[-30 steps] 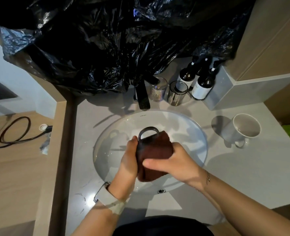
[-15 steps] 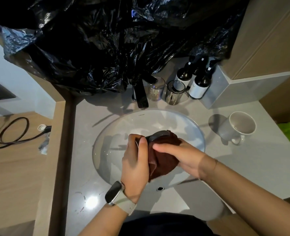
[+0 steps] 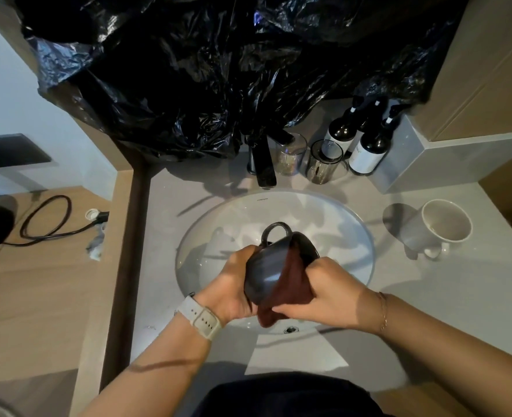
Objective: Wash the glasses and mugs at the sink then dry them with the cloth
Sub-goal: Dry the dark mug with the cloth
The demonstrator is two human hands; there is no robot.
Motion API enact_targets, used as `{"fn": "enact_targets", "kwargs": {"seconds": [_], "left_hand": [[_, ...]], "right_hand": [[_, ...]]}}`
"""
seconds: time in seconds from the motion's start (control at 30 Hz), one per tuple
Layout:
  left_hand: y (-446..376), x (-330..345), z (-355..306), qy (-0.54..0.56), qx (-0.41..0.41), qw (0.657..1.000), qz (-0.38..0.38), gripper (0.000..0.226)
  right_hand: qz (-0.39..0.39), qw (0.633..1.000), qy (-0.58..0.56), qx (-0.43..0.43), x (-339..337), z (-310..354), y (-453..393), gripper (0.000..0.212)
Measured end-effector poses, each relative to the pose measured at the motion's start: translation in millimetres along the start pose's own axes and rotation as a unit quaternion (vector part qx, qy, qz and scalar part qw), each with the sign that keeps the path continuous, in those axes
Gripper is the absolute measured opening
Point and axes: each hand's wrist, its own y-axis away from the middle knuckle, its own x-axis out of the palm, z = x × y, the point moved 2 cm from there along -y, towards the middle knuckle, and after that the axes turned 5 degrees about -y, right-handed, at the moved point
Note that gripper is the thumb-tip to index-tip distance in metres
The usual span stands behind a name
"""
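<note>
Over the white sink (image 3: pixel 333 212) I hold a dark mug (image 3: pixel 263 269) with its handle pointing away from me. My left hand (image 3: pixel 233 284) grips the mug's left side. A dark red cloth (image 3: pixel 291 287) wraps the mug's right side and hangs below it, and my right hand (image 3: pixel 330 290) grips the cloth against the mug. A white mug (image 3: pixel 438 227) lies tilted on the counter at the right. Two clear glasses (image 3: pixel 291 155) (image 3: pixel 324 161) stand behind the sink beside the black tap (image 3: pixel 263 164).
Dark bottles (image 3: pixel 369 145) with white labels stand at the back right next to a grey block (image 3: pixel 447 158). A black plastic sheet (image 3: pixel 218 70) hangs over the wall behind the tap. A black cable (image 3: pixel 47 218) lies on the wooden surface to the left.
The mug has turned in my hands: its handle now points up and away, and more of its dark side shows. The cloth has slid to the right side and below.
</note>
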Motion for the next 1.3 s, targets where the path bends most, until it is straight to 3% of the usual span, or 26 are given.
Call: {"fn": "enact_targets", "kwargs": {"seconds": [0.07,0.17,0.3,0.37,0.43,0.53,0.57,0.63,0.77,0.93,1.0,1.07,1.1,1.17,1.23,1.3], "left_hand": [[2,2,-3,0.006,-0.011,1.000,0.014,0.037],[3,2,-4,-0.006,0.057,0.998,0.033,0.045],[0,1,12,-0.139,0.233,0.963,-0.007,0.050],[-3,0,18,-0.165,0.264,0.949,-0.049,0.057],[-5,-2,17,-0.125,0.232,0.963,-0.059,0.060],[1,-1,11,-0.083,0.167,0.982,0.007,0.057],[3,0,10,-0.058,0.131,0.989,0.027,0.056],[4,1,9,-0.018,0.031,0.999,0.039,0.056],[0,4,4,-0.048,-0.083,0.994,0.061,0.048],[-7,5,4,-0.104,-0.072,0.989,0.078,0.045],[-11,1,4,-0.080,-0.030,0.993,0.077,0.058],[-7,-3,6,-0.072,0.036,0.991,0.108,0.070],[0,-2,7,-0.082,0.074,0.987,0.114,0.071],[1,1,12,-0.132,0.136,0.979,0.073,0.076],[-3,6,13,-0.169,0.176,0.970,0.008,0.093],[-4,12,7,-0.108,0.152,0.982,-0.001,0.090]], "right_hand": [[-0.008,0.998,0.042,-0.035,-2,-1,1,0.040],[-0.053,0.985,-0.160,0.038,-5,-6,3,0.014],[-0.102,0.874,-0.460,0.120,1,-7,2,0.023],[-0.100,0.857,-0.489,0.129,4,-4,1,0.025],[-0.100,0.867,-0.474,0.119,6,2,1,0.020],[-0.102,0.912,-0.390,0.079,8,1,5,0.015],[-0.090,0.944,-0.311,0.058,7,0,6,0.012],[-0.068,0.992,-0.108,-0.024,3,-4,7,0.027],[-0.003,0.964,0.128,-0.234,-9,-5,8,0.038],[0.085,0.952,0.204,-0.213,-23,-9,8,0.042],[0.050,0.976,0.141,-0.158,-27,-8,8,0.043],[0.028,0.998,-0.035,-0.034,-25,-12,9,0.033],[0.012,0.986,-0.166,0.030,-22,-13,9,0.018],[-0.052,0.930,-0.348,0.105,-17,-15,6,0.020],[-0.082,0.900,-0.408,0.127,-14,-13,2,0.020],[-0.078,0.893,-0.421,0.136,-11,-7,0,0.019]]}}
